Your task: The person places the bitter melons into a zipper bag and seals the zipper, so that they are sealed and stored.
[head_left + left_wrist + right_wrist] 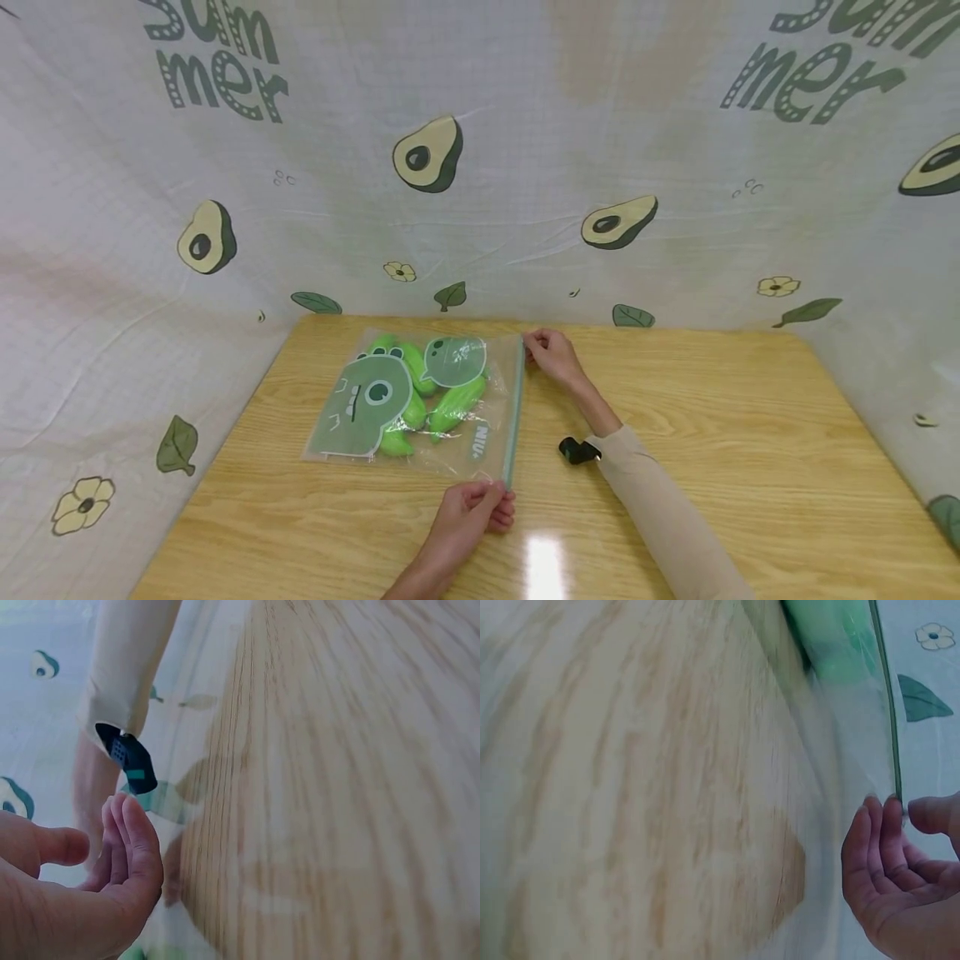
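A clear zip bag (491,408) with a printed green one-eyed monster lies on the wooden table. Inside it are several bright green, elongated, vegetable-like things (456,407), partly covered by the print. A green zip strip (515,408) runs down the bag's right side. My right hand (553,354) pinches the far end of this strip; the right wrist view shows thumb and fingertips at its edge. At the near end, my left hand (468,517) holds the bag's corner between thumb and curled fingers. In the left wrist view, the left hand (112,877) shows, but its grip on the bag does not.
The wooden table (712,433) extends to the right of the bag. A black device (579,451) sits at the right sleeve's cuff. A pale cloth (517,167) printed with avocados and leaves hangs behind the table and along its sides.
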### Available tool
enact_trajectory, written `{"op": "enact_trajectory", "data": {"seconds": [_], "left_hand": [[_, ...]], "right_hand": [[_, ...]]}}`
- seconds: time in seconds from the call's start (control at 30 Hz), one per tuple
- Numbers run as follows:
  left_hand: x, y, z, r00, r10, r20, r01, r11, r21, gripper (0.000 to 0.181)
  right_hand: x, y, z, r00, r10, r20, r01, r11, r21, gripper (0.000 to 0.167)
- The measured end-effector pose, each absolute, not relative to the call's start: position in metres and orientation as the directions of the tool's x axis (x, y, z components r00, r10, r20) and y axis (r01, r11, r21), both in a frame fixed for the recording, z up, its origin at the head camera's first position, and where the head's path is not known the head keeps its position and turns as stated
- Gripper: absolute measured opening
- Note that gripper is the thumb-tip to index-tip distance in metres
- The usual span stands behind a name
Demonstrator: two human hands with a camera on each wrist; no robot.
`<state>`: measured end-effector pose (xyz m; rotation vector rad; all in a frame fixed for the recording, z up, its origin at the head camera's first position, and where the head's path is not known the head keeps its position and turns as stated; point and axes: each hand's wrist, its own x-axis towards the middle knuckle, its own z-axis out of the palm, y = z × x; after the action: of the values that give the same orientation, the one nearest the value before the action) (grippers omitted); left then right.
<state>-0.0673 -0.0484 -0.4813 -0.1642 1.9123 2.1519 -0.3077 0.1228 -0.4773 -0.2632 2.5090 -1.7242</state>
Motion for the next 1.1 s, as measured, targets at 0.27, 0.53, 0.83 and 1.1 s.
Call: {"op": "enact_trajectory", "data": {"seconds": [0.27,0.53,0.83,1.1], "left_hand": [[-0.063,-0.049,-0.485,-0.950,0.159,-0.268,-0.283,-0.080,0.956,0.038],[-0.062,-0.050,-0.484,-0.954,0.143,-0.264,-0.275,-0.064,0.959,0.035],[-0.064,-0.053,-0.481,-0.957,0.129,-0.260,-0.267,-0.042,0.963,0.032],[-0.069,-0.061,-0.473,-0.961,0.128,-0.245,-0.249,-0.017,0.968,0.035]], "right_hand": [[-0.303,0.127,-0.479,-0.981,-0.195,-0.003,-0.078,0.402,-0.912,0.029],[-0.294,0.135,-0.479,-0.984,-0.175,-0.034,-0.044,0.425,-0.904,0.026],[-0.282,0.145,-0.476,-0.984,-0.180,0.019,-0.098,0.444,-0.891,0.020],[-0.268,0.153,-0.471,-0.979,-0.198,0.039,-0.121,0.420,-0.899,0.019]]}}
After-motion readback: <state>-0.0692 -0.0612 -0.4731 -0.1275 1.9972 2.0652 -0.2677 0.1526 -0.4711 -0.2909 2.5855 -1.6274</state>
